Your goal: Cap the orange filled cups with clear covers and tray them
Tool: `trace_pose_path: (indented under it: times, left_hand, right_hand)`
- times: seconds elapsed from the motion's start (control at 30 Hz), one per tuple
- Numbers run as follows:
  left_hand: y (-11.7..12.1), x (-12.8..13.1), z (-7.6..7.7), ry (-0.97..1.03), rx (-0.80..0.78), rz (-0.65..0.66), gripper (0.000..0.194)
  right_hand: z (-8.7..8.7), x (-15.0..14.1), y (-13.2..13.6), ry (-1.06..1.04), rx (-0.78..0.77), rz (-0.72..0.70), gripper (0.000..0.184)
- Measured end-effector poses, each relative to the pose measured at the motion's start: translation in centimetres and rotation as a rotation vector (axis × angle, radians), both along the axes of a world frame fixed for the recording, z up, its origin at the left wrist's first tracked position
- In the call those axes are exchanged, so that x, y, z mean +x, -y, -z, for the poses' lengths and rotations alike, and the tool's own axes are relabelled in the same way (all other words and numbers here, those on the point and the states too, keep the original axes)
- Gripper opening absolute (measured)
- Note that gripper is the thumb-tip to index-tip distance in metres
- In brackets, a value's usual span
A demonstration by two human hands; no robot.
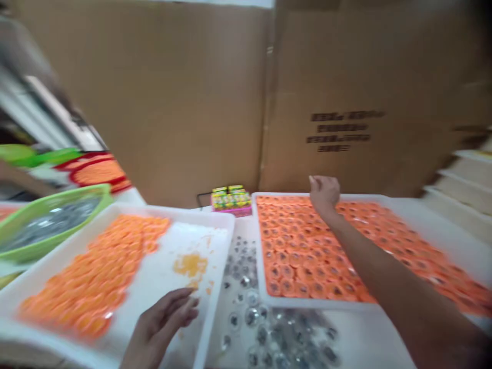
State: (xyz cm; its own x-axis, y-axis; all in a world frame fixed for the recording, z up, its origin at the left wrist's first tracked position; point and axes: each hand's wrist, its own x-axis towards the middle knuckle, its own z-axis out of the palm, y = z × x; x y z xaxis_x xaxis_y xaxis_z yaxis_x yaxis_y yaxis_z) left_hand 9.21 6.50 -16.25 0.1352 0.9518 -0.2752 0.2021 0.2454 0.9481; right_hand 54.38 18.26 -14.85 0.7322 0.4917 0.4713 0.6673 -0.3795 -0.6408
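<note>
My left hand point(163, 325) hovers over the near right part of a white tray point(228, 241), its fingers loosely bent, with nothing visible in them. Rows of small round orange pieces point(92, 271) fill the left side of that tray, and orange-yellow crumbs point(191, 265) lie on its bare floor. My right hand point(325, 195) is closed above the far edge of a second white tray point(261, 266); anything between its fingertips is too small to make out. Orange discs with dark centres point(300, 246) stand in close rows there. Loose clear, shiny round pieces point(284, 333) lie between and before the trays.
A large cardboard sheet point(192, 102) stands behind the trays. A green basket point(103, 197) of shiny clear pieces is at the left, with red-rimmed containers point(98, 171) beyond. A pink box with small yellow-green packs point(231, 201) sits between the trays. Stacked pale trays point(461, 205) rise at right.
</note>
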Motion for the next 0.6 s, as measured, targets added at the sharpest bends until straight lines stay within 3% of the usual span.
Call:
trace_pose_path:
  times: [0.07, 0.13, 0.2, 0.27, 0.4, 0.5, 0.6]
  left_hand:
    - [-0.6, -0.3, 0.2, 0.082, -0.019, 0.012, 0.041]
    - [-1.0, -0.7, 0.4, 0.139, -0.007, 0.024, 0.038]
    - [-1.1, -0.9, 0.6, 0.180, 0.005, 0.048, 0.036]
    - [-1.0, -1.1, 0.9, 0.214, 0.011, 0.064, 0.035]
    - [-1.0, -1.6, 1.5, 0.271, 0.036, 0.074, 0.037]
    - [-1.0, -1.9, 2.1, 0.271, 0.071, 0.119, 0.039]
    - [-1.2, -2.1, 2.7, 0.267, 0.104, 0.156, 0.040]
  right_hand:
    - [-0.3, -5.2, -2.4, 0.142, 0.184, -0.250, 0.026]
    - [-0.3, -12.0, -4.1, 0.202, 0.269, -0.577, 0.020]
    - [0.2, -19.5, -5.4, 0.211, 0.149, -0.945, 0.017]
    - [1.2, -26.5, -6.7, 0.229, -0.082, -1.200, 0.019]
    - [4.0, -36.0, -10.5, 0.307, -0.299, -1.333, 0.037]
    - [5.9, -39.4, -13.4, 0.364, -0.411, -1.338, 0.051]
    - [7.5, -40.9, -15.2, 0.412, -0.512, -1.330, 0.059]
